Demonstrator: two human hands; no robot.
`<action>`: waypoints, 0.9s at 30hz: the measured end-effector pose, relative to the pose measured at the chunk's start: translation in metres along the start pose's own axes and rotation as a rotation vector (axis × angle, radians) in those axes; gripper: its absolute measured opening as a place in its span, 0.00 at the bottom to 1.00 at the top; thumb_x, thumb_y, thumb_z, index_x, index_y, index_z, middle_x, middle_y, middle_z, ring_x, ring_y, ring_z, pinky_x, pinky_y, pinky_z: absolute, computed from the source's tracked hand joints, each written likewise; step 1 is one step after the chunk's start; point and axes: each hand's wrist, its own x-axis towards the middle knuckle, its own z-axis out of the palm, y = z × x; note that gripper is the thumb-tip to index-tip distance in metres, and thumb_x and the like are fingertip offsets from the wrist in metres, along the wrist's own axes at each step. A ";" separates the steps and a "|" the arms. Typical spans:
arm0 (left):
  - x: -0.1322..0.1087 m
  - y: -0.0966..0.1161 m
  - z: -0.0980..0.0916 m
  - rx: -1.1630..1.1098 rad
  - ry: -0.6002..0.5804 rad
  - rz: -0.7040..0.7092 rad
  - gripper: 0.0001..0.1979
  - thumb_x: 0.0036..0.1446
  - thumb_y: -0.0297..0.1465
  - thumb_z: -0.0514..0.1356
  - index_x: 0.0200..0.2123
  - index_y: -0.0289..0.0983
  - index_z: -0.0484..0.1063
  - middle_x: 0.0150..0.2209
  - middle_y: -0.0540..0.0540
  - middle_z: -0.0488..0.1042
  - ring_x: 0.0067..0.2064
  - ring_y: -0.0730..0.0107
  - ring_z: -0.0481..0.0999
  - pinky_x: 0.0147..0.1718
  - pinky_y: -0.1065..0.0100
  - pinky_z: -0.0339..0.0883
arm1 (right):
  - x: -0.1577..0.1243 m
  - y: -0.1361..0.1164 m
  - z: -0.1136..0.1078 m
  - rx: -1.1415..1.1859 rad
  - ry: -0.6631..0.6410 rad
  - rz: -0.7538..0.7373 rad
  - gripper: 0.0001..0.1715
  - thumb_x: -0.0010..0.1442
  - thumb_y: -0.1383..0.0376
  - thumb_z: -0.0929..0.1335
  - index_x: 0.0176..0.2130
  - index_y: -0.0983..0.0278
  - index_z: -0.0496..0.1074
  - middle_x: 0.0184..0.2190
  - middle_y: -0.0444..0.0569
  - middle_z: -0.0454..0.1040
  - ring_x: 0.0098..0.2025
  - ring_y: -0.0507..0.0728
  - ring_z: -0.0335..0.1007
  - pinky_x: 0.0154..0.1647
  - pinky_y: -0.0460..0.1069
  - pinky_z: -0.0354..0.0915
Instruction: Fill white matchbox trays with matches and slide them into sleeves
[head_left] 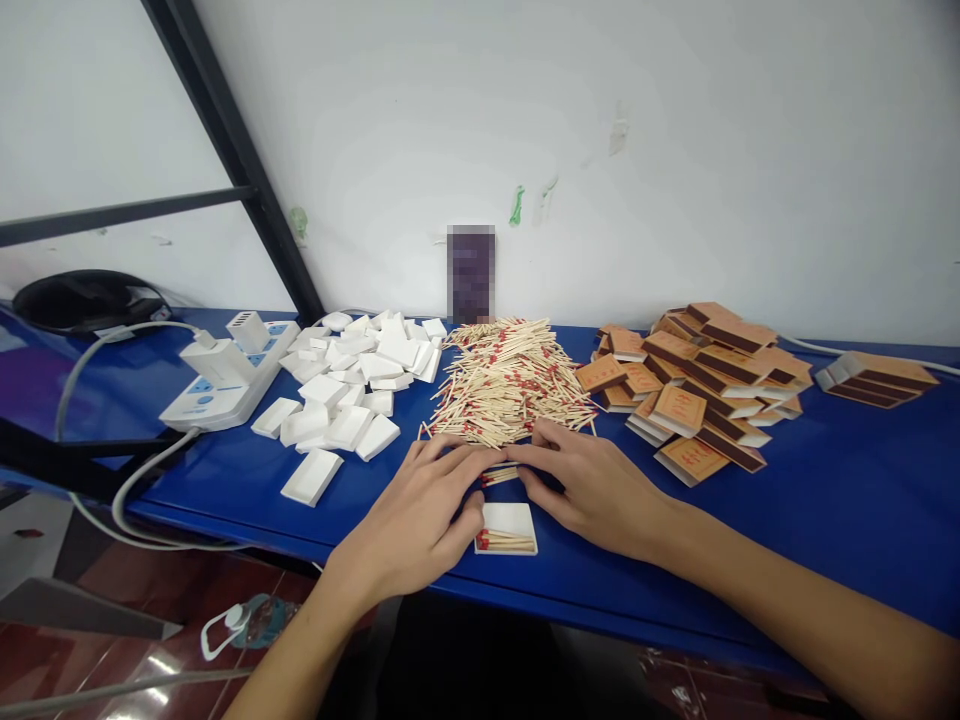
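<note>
A small row of matches (499,476) lies on the blue table between my two hands, its ends near my fingers. My left hand (439,495) is open, its fingers stretched along the near edge of a big heap of red-headed matches (514,385). From the other side my right hand (589,480) reaches in, open, thumb and index finger apart at the right ends of the row. The two index fingertips meet. Just below stands a white inner matchbox tray (517,518) with several matches along its near side; the left thumb is close to its left edge.
Many white matchbox trays (311,477) are piled to the left. Orange matchbox sleeves (694,460) form a pile at right, with a few more (874,380) beyond. A white power strip (225,400) with cables and a black metal frame (247,165) stand at far left.
</note>
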 end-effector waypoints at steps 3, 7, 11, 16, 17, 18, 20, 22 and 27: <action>0.000 0.000 0.000 0.001 -0.004 -0.010 0.23 0.66 0.26 0.50 0.63 0.46 0.61 0.57 0.49 0.71 0.59 0.59 0.64 0.61 0.51 0.56 | 0.001 -0.001 0.000 0.010 0.005 0.007 0.14 0.67 0.67 0.62 0.47 0.61 0.75 0.35 0.48 0.69 0.33 0.55 0.68 0.30 0.48 0.60; 0.000 0.000 0.001 0.006 0.004 -0.007 0.21 0.66 0.27 0.50 0.60 0.44 0.63 0.57 0.48 0.71 0.60 0.58 0.63 0.61 0.50 0.56 | 0.000 -0.003 -0.001 0.062 -0.002 -0.026 0.13 0.66 0.68 0.62 0.44 0.63 0.75 0.35 0.49 0.69 0.36 0.56 0.69 0.34 0.49 0.63; -0.001 -0.001 0.001 0.006 0.016 -0.002 0.21 0.65 0.26 0.50 0.60 0.43 0.63 0.59 0.46 0.69 0.60 0.58 0.64 0.60 0.52 0.57 | -0.001 -0.002 -0.001 0.111 -0.019 -0.061 0.13 0.67 0.68 0.62 0.44 0.63 0.75 0.35 0.50 0.69 0.37 0.56 0.69 0.37 0.50 0.65; 0.000 -0.002 0.003 0.071 0.072 -0.058 0.16 0.64 0.24 0.49 0.52 0.40 0.67 0.52 0.44 0.72 0.53 0.56 0.67 0.54 0.52 0.58 | 0.000 0.001 0.000 0.114 0.032 -0.044 0.15 0.67 0.69 0.62 0.47 0.61 0.75 0.35 0.49 0.70 0.34 0.54 0.69 0.33 0.48 0.64; 0.001 -0.003 0.003 0.092 0.096 -0.087 0.14 0.63 0.24 0.49 0.48 0.39 0.69 0.48 0.44 0.73 0.50 0.56 0.68 0.51 0.52 0.59 | 0.000 0.001 0.000 0.115 0.037 -0.041 0.15 0.67 0.69 0.62 0.47 0.62 0.75 0.35 0.49 0.70 0.34 0.54 0.69 0.33 0.48 0.64; 0.002 -0.003 0.003 0.108 0.119 -0.113 0.12 0.63 0.24 0.49 0.45 0.39 0.69 0.44 0.45 0.73 0.47 0.56 0.68 0.48 0.53 0.60 | 0.000 0.002 0.000 0.120 0.039 -0.041 0.15 0.66 0.69 0.62 0.47 0.62 0.75 0.36 0.49 0.71 0.34 0.54 0.69 0.33 0.48 0.64; 0.003 -0.004 0.003 0.113 0.150 -0.143 0.10 0.62 0.23 0.49 0.38 0.38 0.69 0.39 0.46 0.73 0.44 0.58 0.68 0.44 0.54 0.59 | -0.001 0.002 0.000 0.139 0.031 -0.044 0.15 0.66 0.69 0.62 0.47 0.62 0.76 0.36 0.49 0.71 0.34 0.54 0.69 0.34 0.48 0.64; 0.003 -0.005 0.003 0.099 0.153 -0.147 0.10 0.61 0.23 0.49 0.35 0.38 0.69 0.37 0.47 0.72 0.42 0.59 0.67 0.43 0.55 0.58 | -0.001 0.001 0.000 0.153 0.020 -0.046 0.15 0.66 0.69 0.62 0.47 0.61 0.76 0.35 0.48 0.70 0.34 0.54 0.69 0.34 0.48 0.64; 0.001 -0.004 0.003 0.074 0.127 -0.130 0.12 0.61 0.23 0.49 0.34 0.38 0.72 0.36 0.47 0.72 0.42 0.60 0.67 0.42 0.55 0.56 | -0.002 0.001 0.000 0.142 -0.011 -0.054 0.16 0.65 0.69 0.64 0.47 0.60 0.77 0.35 0.48 0.70 0.33 0.53 0.69 0.33 0.48 0.63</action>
